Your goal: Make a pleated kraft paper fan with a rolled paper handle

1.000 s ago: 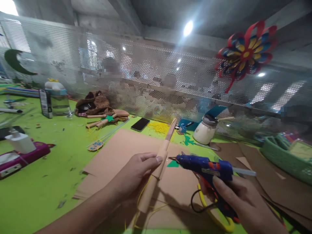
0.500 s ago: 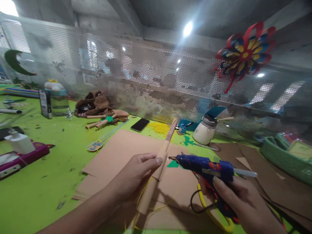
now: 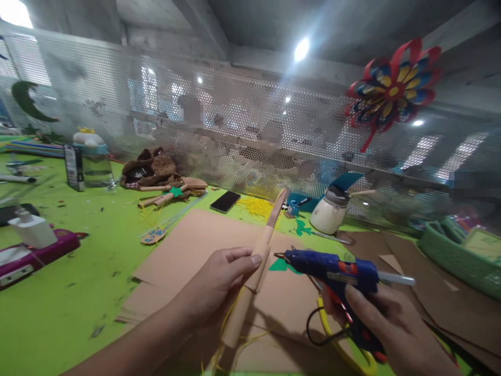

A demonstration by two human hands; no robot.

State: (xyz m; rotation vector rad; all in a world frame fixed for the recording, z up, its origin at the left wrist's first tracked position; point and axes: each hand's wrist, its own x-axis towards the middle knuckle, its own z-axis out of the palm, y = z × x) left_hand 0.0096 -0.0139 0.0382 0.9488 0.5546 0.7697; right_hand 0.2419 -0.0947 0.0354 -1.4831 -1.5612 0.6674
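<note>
My left hand (image 3: 229, 274) pinches a long rolled brown paper tube (image 3: 239, 308) around its middle, thumb on top. Yellow strands hang from the tube, and its far end narrows to a flat tip. In my right hand (image 3: 385, 313) is a blue glue gun (image 3: 332, 266), with a clear glue stick out of its back. The gun's nozzle points left, a small gap from the tube. Under both lie sheets of brown paper (image 3: 188, 245). Green paper cutouts (image 3: 278, 265) rest beneath the nozzle. Yellow-handled scissors (image 3: 326, 324) lie partly hidden below the gun.
A phone (image 3: 225, 201), yellow shreds (image 3: 256, 208) and a white jar (image 3: 329, 211) stand or lie beyond the paper. A green basket (image 3: 442, 250) is at right. Left are a purple power strip (image 3: 58, 245) and a water jar (image 3: 97, 167). A perforated screen (image 3: 242, 115) closes off the back.
The glue gun has shifted slightly right, its nozzle a little farther from the paper tube. My left hand keeps its hold on the tube.
</note>
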